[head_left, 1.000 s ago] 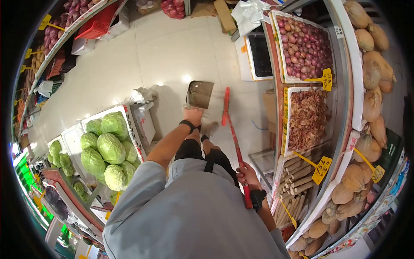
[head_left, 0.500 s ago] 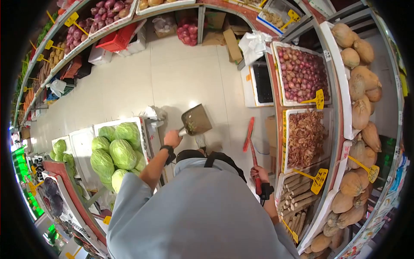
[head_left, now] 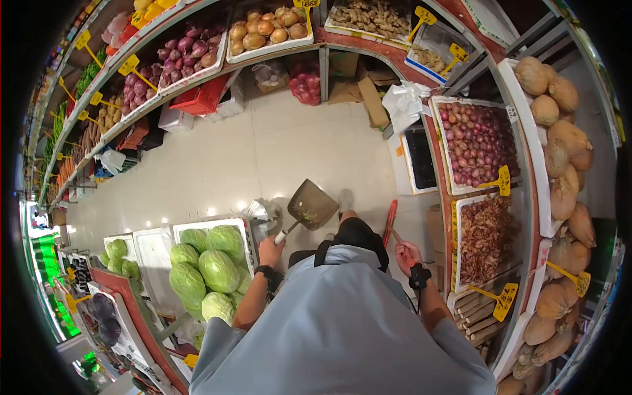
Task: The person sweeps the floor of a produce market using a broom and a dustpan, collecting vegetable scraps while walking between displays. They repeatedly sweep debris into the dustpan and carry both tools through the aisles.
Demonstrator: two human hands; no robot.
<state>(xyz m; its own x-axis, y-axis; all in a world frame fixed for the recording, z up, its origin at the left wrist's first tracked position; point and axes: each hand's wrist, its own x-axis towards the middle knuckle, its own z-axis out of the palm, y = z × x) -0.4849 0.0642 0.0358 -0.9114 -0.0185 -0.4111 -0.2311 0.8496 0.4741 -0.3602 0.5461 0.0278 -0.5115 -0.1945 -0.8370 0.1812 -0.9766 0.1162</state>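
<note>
My left hand [head_left: 270, 252] is wrapped round the pale handle of a metal dustpan [head_left: 313, 205]. The pan is held out in front of me over the floor, with a few small scraps in it. In my right hand [head_left: 408, 255] is the stick of a broom [head_left: 390, 222], whose red head stands on edge to the right of my leg. Part of the stick is hidden by my hand and arm. Close by my left arm lie green cabbages [head_left: 218, 270] in a white foam box.
Pale tiled floor [head_left: 217, 164] stretches ahead. On the right are boxes of small red onions [head_left: 477, 141], dried brown pieces [head_left: 488, 240] and squashes [head_left: 565, 191]. A curved stall with onions [head_left: 266, 29] and ginger [head_left: 370, 18] bounds the far side. A white plastic bag [head_left: 258, 210] hangs by the cabbages.
My view has shifted, so the stalls appear lower and farther right. One of my knees now shows in front. The dustpan has turned slightly, and the broom stick lies differently in my right hand.
</note>
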